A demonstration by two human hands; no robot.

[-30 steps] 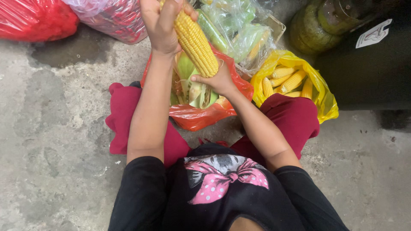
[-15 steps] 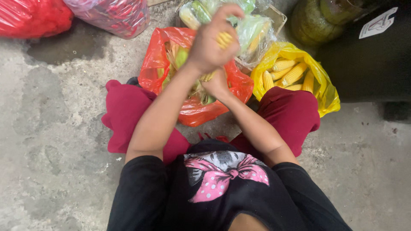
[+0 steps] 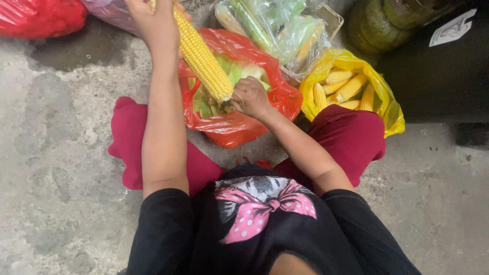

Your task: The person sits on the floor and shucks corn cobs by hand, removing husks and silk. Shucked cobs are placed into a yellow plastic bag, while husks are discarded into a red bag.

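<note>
The left hand (image 3: 153,23) is reaching out at 11 o'clock, its arm stretched almost straight from the shoulder, fingers wrapping the upper end of a husked corn cob (image 3: 202,58). The cob is slanting down toward 5 o'clock, hanging over the mouth of the red plastic bag (image 3: 239,127) — that bag is sitting on the concrete floor (image 3: 56,153) between the person's knees and is holding green husks. The right hand (image 3: 249,97) is curling into a loose fist at the cob's lower tip, fingertips pinching there; what exactly they are nipping is too small to tell. Its forearm is bending in from 4 o'clock. At 2 o'clock a yellow bag (image 3: 387,102) is holding more peeled cobs, just beside a clear bag of unhusked ears (image 3: 285,30) at 1 o'clock.
</note>
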